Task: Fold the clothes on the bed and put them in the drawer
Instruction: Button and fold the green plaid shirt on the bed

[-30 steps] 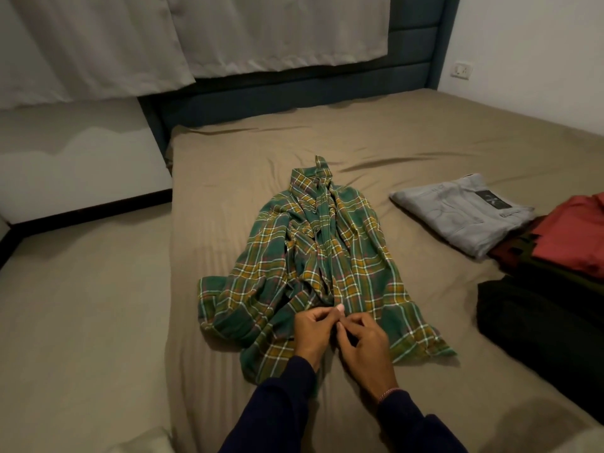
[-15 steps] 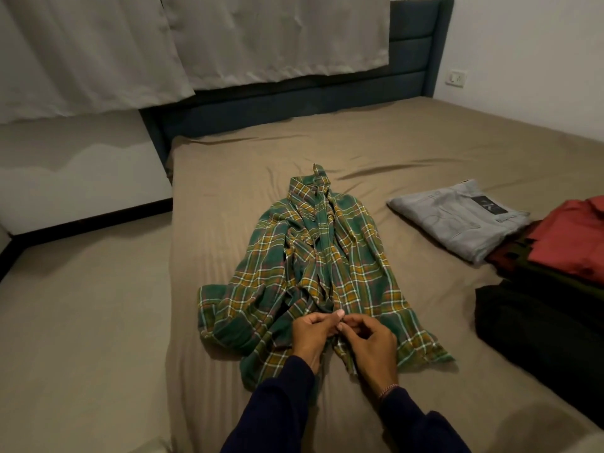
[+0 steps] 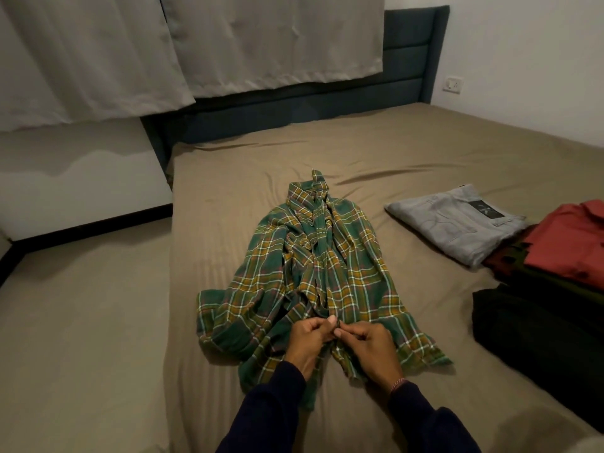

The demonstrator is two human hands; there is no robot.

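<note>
A green and yellow plaid shirt (image 3: 313, 273) lies rumpled on the bed (image 3: 408, 152), collar toward the headboard. My left hand (image 3: 307, 343) and my right hand (image 3: 369, 348) meet at the shirt's front edges near its lower hem. Both pinch the fabric there, fingertips almost touching. Dark blue sleeves cover both forearms. No drawer shows in this view.
To the right lie a folded grey garment (image 3: 454, 222), a red garment (image 3: 568, 240) on dark clothes, and a black one (image 3: 539, 328) at the bed's right side. Grey curtains (image 3: 163, 44) hang over the dark headboard (image 3: 408, 73). Beige floor (image 3: 81, 322) lies left.
The view has tilted up slightly, showing more headboard. Both hands stay pinched on the shirt's front near the hem, with only small finger movement.
</note>
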